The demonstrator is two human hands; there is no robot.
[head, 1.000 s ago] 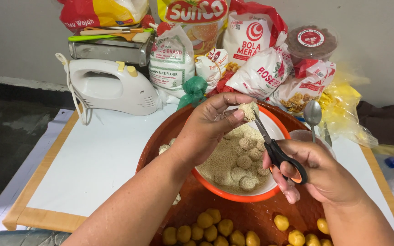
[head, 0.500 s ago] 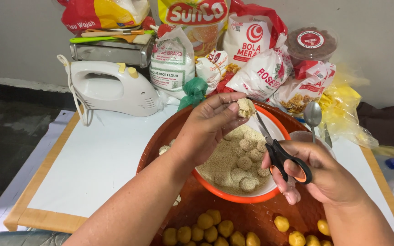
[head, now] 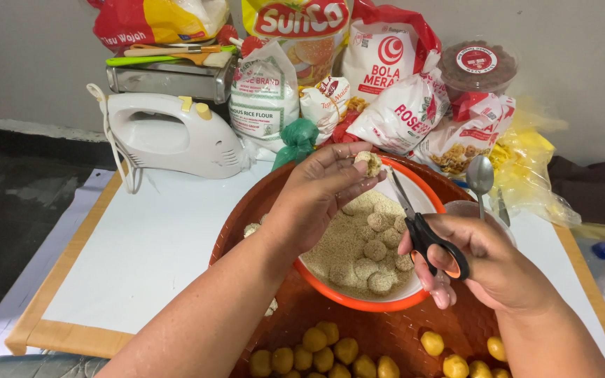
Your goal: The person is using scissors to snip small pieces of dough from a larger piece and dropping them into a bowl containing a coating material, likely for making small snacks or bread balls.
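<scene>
Bowl (head: 425,199) of crumb-coated balls (head: 376,250) sits in tray (head: 260,203), frame centre. Dough balls (head: 316,346) on tray below bowl. Hand mixer (head: 176,136) upper left; flour bags (head: 264,98) behind bowl, top centre. Spoon (head: 480,176) right of bowl.

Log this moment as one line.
left hand: holds crumbed ball | right hand: holds scissors | below: orange bowl

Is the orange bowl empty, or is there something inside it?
Not empty. The orange bowl holds pale crumbs with several coated balls lying in them.
</scene>
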